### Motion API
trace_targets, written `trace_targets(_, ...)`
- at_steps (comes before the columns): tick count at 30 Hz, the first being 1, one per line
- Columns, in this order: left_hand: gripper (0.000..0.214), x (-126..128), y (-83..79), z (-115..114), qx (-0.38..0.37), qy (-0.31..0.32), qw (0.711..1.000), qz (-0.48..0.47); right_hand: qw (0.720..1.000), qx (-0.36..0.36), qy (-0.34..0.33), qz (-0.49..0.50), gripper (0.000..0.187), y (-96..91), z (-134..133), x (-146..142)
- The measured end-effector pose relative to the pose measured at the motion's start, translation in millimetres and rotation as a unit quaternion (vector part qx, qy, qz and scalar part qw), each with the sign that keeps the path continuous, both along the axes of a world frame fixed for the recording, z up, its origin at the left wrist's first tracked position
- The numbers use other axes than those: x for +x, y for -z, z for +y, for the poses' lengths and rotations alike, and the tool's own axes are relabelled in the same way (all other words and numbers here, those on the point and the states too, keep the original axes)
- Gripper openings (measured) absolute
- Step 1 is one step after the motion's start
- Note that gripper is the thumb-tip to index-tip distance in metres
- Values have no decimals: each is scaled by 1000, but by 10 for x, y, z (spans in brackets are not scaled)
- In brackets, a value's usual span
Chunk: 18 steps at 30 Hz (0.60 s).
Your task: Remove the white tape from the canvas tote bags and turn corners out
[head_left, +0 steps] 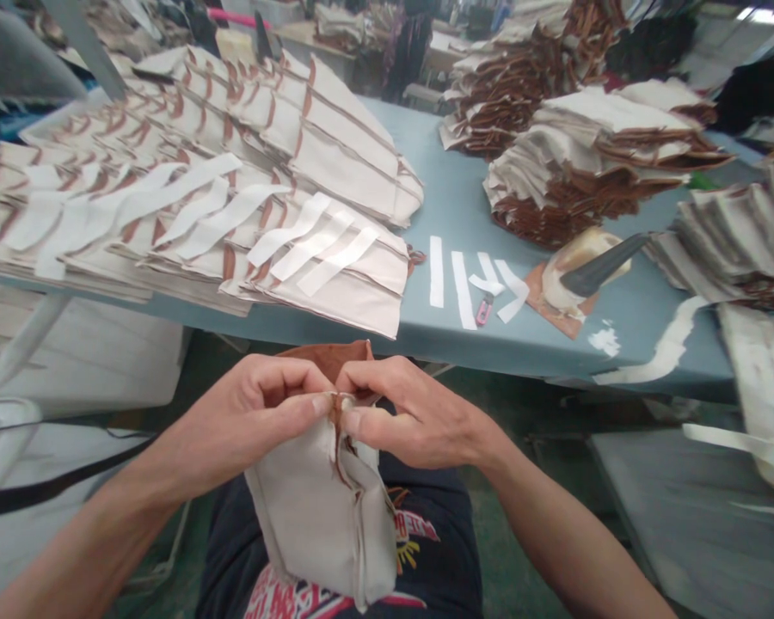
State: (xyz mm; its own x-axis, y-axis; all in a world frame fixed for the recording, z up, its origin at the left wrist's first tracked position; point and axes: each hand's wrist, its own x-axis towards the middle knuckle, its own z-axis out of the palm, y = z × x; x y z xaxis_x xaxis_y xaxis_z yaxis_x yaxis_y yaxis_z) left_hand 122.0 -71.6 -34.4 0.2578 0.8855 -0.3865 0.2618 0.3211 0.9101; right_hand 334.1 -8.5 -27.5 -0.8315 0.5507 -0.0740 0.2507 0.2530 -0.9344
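Note:
Over my lap hangs a sewn fabric piece [310, 507], off-white outside with brown showing at its top edge and seam. My left hand [264, 404] pinches its upper edge just left of the seam. Close beside it, my right hand [400, 408] pinches the same edge on the right of the seam. The thumbs nearly meet there, and the fingertips behind the cloth are hidden. Beyond my hands, the blue-grey table [419, 331] carries white strips [437, 271] and a small pink clip-like tool [483, 309].
Rows of similar off-white pieces [341, 155] with white strips on top cover the table's left side. Brown-edged stacks [555, 172] stand at the back right. A glue-smeared container [574, 266] with a dark handle sits on a brown pad [558, 314].

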Motion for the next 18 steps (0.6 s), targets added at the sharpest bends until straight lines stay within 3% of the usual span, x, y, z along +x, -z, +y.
trace_targets(6, 36, 27, -43, 25, -16, 15, 1000, 1, 999, -39, -21, -17, 20, -43, 102, -12)
trace_targets(18, 29, 74, -47, -10, -6, 31, 999, -3, 984, -99, -149, -1, 25, 49, 271, -5)
